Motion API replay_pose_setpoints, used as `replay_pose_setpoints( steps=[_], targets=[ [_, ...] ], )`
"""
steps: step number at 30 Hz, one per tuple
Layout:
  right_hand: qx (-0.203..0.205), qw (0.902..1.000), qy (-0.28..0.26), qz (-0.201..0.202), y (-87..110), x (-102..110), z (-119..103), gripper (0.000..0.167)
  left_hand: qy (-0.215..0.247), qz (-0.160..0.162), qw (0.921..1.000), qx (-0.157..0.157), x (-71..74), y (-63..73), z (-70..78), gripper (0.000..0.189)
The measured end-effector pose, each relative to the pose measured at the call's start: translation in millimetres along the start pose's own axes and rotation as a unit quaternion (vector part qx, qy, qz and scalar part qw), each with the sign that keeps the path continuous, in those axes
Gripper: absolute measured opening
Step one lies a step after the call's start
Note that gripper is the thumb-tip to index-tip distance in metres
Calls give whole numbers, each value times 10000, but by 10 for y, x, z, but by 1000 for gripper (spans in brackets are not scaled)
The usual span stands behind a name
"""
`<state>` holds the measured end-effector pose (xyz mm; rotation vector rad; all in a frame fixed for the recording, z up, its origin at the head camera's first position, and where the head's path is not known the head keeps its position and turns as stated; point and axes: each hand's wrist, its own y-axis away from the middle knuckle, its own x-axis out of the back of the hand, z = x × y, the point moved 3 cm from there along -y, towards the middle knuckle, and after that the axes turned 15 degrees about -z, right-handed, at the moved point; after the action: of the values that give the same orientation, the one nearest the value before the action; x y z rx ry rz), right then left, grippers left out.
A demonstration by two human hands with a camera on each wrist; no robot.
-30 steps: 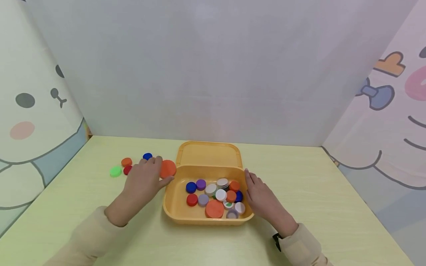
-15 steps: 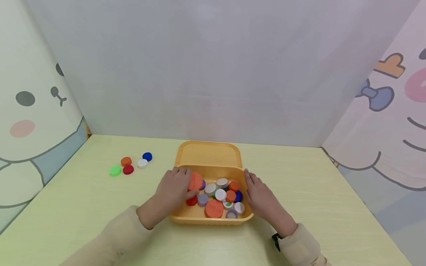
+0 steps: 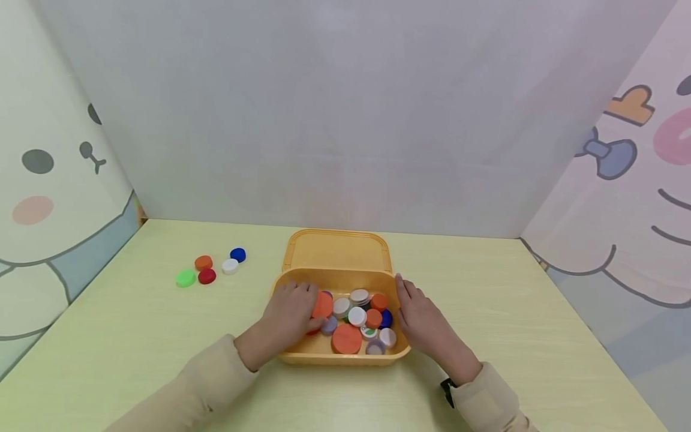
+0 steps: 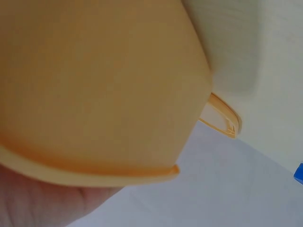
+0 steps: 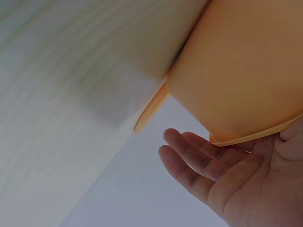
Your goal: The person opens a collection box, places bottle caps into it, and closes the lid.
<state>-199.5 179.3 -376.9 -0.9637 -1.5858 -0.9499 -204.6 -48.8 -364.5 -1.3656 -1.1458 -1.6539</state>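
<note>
My left hand (image 3: 290, 315) reaches over the left rim into the yellow plastic box (image 3: 340, 359). Its fingers and thumb hold a large orange-red bottle cap (image 3: 323, 305) low inside the box, over other caps. In the left wrist view, the box wall (image 4: 104, 90) hides the cap and most of the hand. My right hand (image 3: 426, 321) rests on the box's right rim, its fingers loosely extended; in the right wrist view, the fingers (image 5: 189, 158) lie outside the wall. Another large orange-red cap (image 3: 346, 340) lies at the box's front among several white, blue, purple and red caps.
The box's lid (image 3: 337, 249) lies folded back behind it on the pale table (image 3: 486, 288). Left of the box are a green cap (image 3: 186, 278), an orange cap (image 3: 203, 263), a dark red cap (image 3: 207, 276), a white cap (image 3: 230, 266) and a blue cap (image 3: 238, 255).
My left hand has carried the large orange-red cap rightward from beside the box's left rim and down into the box. The right hand has stayed at the right rim.
</note>
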Motion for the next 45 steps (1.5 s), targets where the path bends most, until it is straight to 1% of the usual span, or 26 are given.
replay_pose_setpoints(
  steps=[5,11,16,19,25,31,36,40,45],
  targets=[
    [-22,10000,-18,-23,4,-4,-3,58,43,-39,10000,7,-11,-3,0,58],
    [-47,10000,-17,-35,4,-10,-5,58,-8,-94,10000,24,-17,-8,-4,59],
    [-77,10000,-27,-53,0,-22,2,58,-5,-66,10000,2,1,9,-5,59],
    [-90,9999,-55,-54,-2,-26,7,58,-43,0,10000,-21,30,35,-6,57],
    [-66,10000,-43,-39,-4,-27,9,58,-133,301,9995,-36,138,116,-33,51],
    [-67,10000,-25,-21,-4,-22,10,58,-127,475,9987,138,258,166,-148,43],
    [-84,9999,-48,-57,-8,-19,9,58,-57,677,9972,320,332,197,-279,42],
    [-88,9999,-66,-89,-11,-18,6,58,-114,748,9959,494,359,199,-400,44],
    [-70,9999,-41,-91,-14,-18,1,58,-154,816,9944,662,358,187,-591,39]
  ],
)
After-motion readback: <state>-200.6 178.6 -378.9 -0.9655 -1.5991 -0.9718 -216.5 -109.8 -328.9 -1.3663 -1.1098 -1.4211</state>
